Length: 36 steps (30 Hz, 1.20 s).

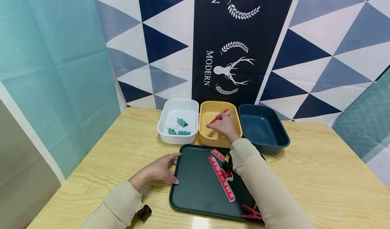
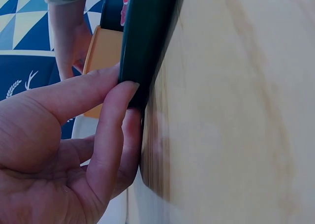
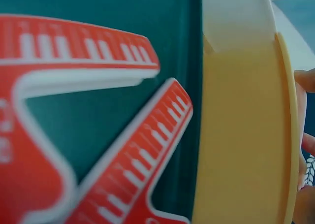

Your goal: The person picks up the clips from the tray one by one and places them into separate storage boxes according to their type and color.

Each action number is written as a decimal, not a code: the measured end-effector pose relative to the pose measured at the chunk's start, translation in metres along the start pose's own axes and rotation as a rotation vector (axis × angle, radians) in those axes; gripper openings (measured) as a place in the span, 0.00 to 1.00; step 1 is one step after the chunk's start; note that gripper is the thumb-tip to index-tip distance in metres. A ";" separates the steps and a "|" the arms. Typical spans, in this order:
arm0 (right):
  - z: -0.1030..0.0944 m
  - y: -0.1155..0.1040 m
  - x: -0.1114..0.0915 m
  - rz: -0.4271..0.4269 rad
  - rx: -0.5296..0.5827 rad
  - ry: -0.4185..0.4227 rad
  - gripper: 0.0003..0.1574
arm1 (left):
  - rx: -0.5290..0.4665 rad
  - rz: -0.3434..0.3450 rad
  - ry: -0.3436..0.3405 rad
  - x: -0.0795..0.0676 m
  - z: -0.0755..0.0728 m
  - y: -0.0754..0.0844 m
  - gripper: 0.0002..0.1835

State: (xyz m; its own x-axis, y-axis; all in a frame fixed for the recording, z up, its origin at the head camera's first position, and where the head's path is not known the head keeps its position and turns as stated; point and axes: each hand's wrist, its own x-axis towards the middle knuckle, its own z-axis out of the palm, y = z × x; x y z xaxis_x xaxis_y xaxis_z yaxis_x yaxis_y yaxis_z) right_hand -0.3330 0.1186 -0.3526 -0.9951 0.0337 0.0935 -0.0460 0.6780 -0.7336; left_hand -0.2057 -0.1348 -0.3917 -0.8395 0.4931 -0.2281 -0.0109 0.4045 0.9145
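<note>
My right hand (image 1: 226, 124) pinches a red piano-key clip (image 1: 217, 120) over the yellow bin (image 1: 213, 141). In the right wrist view only parts of its fingers (image 3: 307, 143) show, beyond the yellow wall, with the held clip hidden. My left hand (image 1: 161, 168) grips the left rim of the dark green tray (image 1: 192, 188), with thumb and fingers at the edge in the left wrist view. On the tray lie two more piano-key clips, the nearer clip (image 1: 221, 178) overlapping the farther clip (image 1: 217, 153). A dark red spring clamp (image 1: 252, 212) sits at the tray's near right, partly behind my right sleeve.
Left of the yellow bin stands a white bin (image 1: 176, 139) holding several teal binder clips (image 1: 182, 122). To its right is a dark blue bin (image 1: 262, 127). All three bins stand behind the tray on the wooden table (image 1: 122, 147), before a patterned cloth backdrop.
</note>
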 end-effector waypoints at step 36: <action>-0.021 0.011 0.018 0.070 0.147 0.060 0.42 | 0.048 -0.039 0.033 0.002 -0.001 -0.002 0.52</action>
State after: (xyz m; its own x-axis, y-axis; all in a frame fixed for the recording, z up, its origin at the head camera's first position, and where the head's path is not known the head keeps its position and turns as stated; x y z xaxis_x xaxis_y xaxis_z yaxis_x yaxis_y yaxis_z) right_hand -0.3494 0.1417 -0.3447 -0.9895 0.1234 0.0757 0.0060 0.5578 -0.8300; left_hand -0.2081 -0.1346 -0.3935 -0.8567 0.4507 -0.2509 -0.0182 0.4597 0.8879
